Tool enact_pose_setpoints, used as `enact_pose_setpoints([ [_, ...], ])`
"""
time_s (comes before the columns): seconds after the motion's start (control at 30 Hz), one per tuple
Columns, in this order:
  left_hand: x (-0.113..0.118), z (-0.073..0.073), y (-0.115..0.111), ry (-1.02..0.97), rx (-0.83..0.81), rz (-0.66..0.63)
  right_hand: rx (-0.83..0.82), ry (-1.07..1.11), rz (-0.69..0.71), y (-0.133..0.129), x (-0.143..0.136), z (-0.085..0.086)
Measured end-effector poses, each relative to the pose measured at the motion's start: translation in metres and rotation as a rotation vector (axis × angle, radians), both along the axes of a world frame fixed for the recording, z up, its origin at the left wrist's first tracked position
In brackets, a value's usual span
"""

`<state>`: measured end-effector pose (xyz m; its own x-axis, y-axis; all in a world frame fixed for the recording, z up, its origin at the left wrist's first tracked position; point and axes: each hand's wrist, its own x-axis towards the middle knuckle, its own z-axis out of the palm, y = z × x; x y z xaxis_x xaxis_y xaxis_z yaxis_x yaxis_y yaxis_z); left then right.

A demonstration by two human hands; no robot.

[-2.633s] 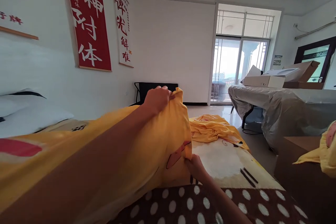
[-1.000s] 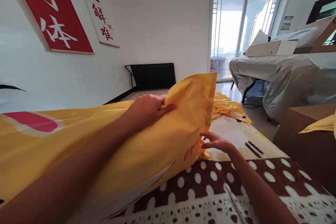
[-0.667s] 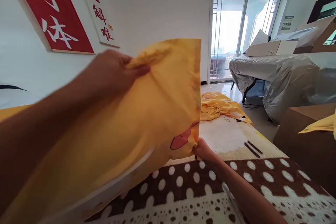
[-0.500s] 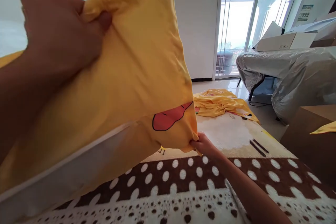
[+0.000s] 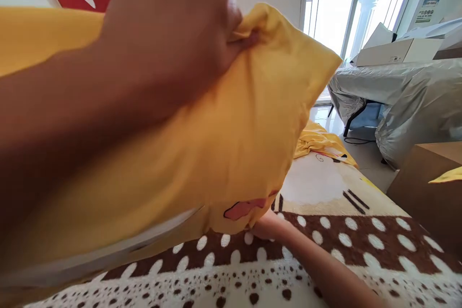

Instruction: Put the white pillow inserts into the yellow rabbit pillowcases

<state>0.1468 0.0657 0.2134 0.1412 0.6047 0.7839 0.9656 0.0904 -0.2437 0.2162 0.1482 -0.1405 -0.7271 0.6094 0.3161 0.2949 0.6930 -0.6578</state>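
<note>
A yellow pillowcase [image 5: 231,149] with a pink printed shape fills the left and middle of the view, puffed out and held up off the bed. My left hand [image 5: 180,24] pinches its upper edge, the fingers closed on the cloth. Along the lower left of the case runs a white strip [image 5: 144,240]. At the bottom right corner of the case is my right hand [image 5: 267,225], low over the dotted blanket; its fingertips are hidden behind the cloth.
A brown and white dotted blanket [image 5: 346,239] covers the bed, with crumpled yellow cloth [image 5: 321,142] at its far end. On the right stand a plastic-covered table [image 5: 407,77] bearing a white box [image 5: 390,53], and a cardboard box [image 5: 429,187]. Sliding doors are behind.
My left hand has moved right with the top edge of the pillowcase, whose corner now points toward the doors. My right hand has shifted slightly left and down, its fingers now hidden.
</note>
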Motion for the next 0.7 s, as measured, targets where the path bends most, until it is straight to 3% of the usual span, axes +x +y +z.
enact_pose_setpoints([
  [0.13, -0.023, -0.015, 0.002, -0.049, 0.040, 0.142, -0.083, 0.001, -0.176, 0.053, 0.046, -0.008],
  [0.23, -0.057, -0.024, 0.016, -0.126, 0.067, 0.119, -0.149, 0.004, -0.330, 0.082, 0.083, -0.011],
  [0.33, -0.076, -0.033, 0.028, -0.182, 0.106, 0.104, -0.182, 0.011, -0.421, 0.091, 0.113, -0.003],
  [0.4, -0.077, -0.036, 0.031, -0.170, 0.119, 0.111, -0.189, 0.028, -0.430, 0.086, 0.124, 0.011],
  [0.57, -0.062, -0.043, 0.029, -0.107, 0.136, 0.028, -0.198, 0.376, -0.230, 0.061, 0.109, 0.048],
  [0.63, -0.055, -0.050, 0.032, -0.087, 0.104, 0.017, -0.170, 0.347, -0.253, 0.056, 0.092, 0.045],
  [0.7, -0.048, -0.064, 0.037, -0.015, 0.021, -0.007, -0.154, 0.209, -0.308, 0.056, 0.077, 0.031],
])
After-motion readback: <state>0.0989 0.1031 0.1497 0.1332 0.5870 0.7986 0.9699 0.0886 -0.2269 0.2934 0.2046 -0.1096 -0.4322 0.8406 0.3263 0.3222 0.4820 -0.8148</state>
